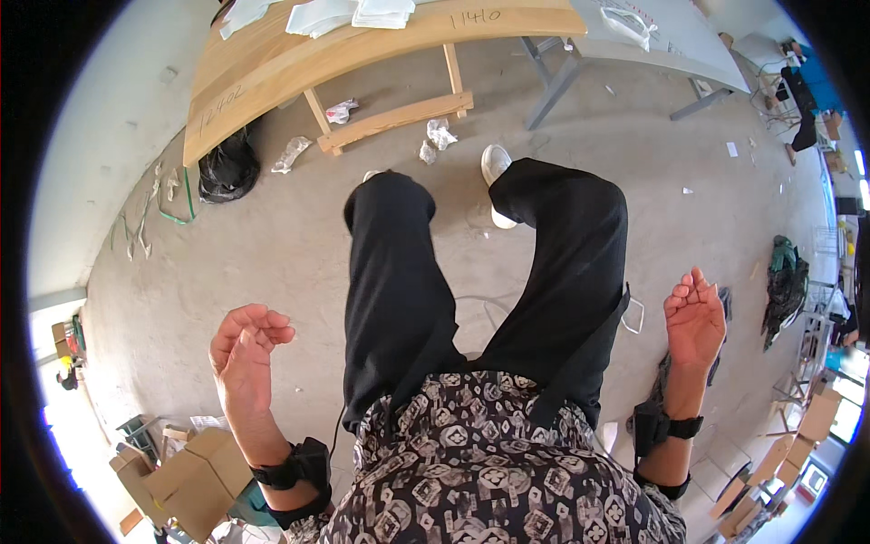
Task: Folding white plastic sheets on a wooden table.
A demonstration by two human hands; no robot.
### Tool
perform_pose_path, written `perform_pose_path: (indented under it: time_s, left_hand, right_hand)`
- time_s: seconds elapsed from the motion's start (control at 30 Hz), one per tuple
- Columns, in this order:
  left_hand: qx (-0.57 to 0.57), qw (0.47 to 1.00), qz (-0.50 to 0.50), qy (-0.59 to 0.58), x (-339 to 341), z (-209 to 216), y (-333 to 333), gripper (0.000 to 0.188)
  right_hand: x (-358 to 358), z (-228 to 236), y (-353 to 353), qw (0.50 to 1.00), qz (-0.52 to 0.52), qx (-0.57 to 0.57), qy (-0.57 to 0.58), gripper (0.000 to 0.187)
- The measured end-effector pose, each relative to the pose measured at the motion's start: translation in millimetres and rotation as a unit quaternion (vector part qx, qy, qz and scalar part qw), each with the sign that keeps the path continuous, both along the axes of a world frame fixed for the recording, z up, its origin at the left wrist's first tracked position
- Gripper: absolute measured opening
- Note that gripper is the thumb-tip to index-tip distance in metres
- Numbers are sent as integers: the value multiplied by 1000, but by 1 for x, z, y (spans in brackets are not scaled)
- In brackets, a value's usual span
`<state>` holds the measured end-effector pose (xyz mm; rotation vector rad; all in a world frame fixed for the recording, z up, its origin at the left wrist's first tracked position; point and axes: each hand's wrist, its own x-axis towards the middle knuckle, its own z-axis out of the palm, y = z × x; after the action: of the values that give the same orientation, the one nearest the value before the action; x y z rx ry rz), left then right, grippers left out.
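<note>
Patterned shirt (489,444) nearest, black trousers (394,290) beyond. Left hand (246,349) raised on the left, empty, fingers (260,317) loosely curled; cardboard box (201,476) nearer, on the left. Right hand (696,322) on the right, empty, fingers half-bent, close together; dark cloth (659,385) on the floor (299,272) by that forearm. White sheets (322,16) on the wooden surface (272,68), far left.

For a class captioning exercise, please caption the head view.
Left hand and right hand, seemingly empty, flank black trousers; wooden table ahead.
</note>
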<state>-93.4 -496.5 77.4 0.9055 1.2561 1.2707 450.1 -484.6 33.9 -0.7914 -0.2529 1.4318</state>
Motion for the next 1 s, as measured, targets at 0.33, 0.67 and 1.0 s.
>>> perform_pose_path:
  time_s: [0.33,0.67,1.0]
  left_hand:
    - [-49,997,56,13,5,-13,-5,27]
    - [-74,994,63,43,0,-21,-10,27]
    - [-87,994,59,42,-3,-30,-8,28]
  right_hand:
    - [-23,14,6,998,17,-24,-50,30]
    - [-34,-2,13,994,15,-84,-66,30]
    - [-52,-2,21,986,-4,-129,-103,27]
